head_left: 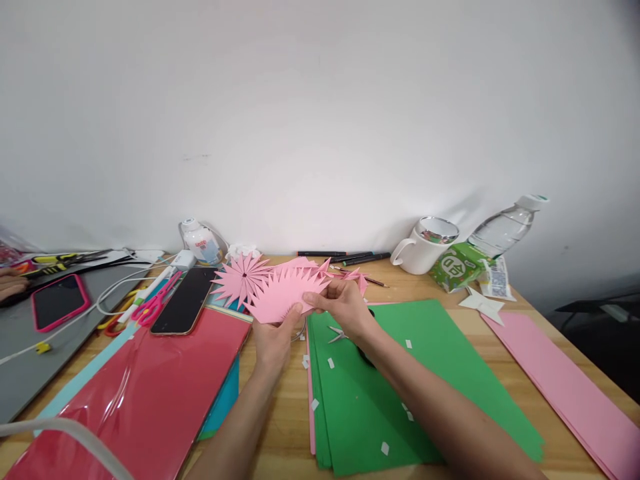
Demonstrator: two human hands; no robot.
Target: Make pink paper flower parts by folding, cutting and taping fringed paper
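Observation:
A fan of folded pink paper [283, 293] with a pointed, zigzag outer edge is spread between my two hands, above the middle of the table. My left hand [275, 340] grips its lower edge from below, thumb on top. At the fan's right end, the fingers of my right hand [345, 303] pinch the paper. Just behind the fan, a finished-looking pink paper rosette [243, 277] with spiky points lies on the table, partly covered. Under my right wrist sits a pair of scissors [339, 335] with black handles, its blades apart, mostly hidden by my arm.
Green paper sheets [400, 400] with white scraps lie centre right; pink strips [565, 387] lie farther right. A mug [425, 247], a green packet [457, 267] and a tilted bottle [505, 230] stand behind. Red paper [140, 393], a phone [184, 301] and pink scissors [156, 303] lie left. Another person's hand [13, 285] shows.

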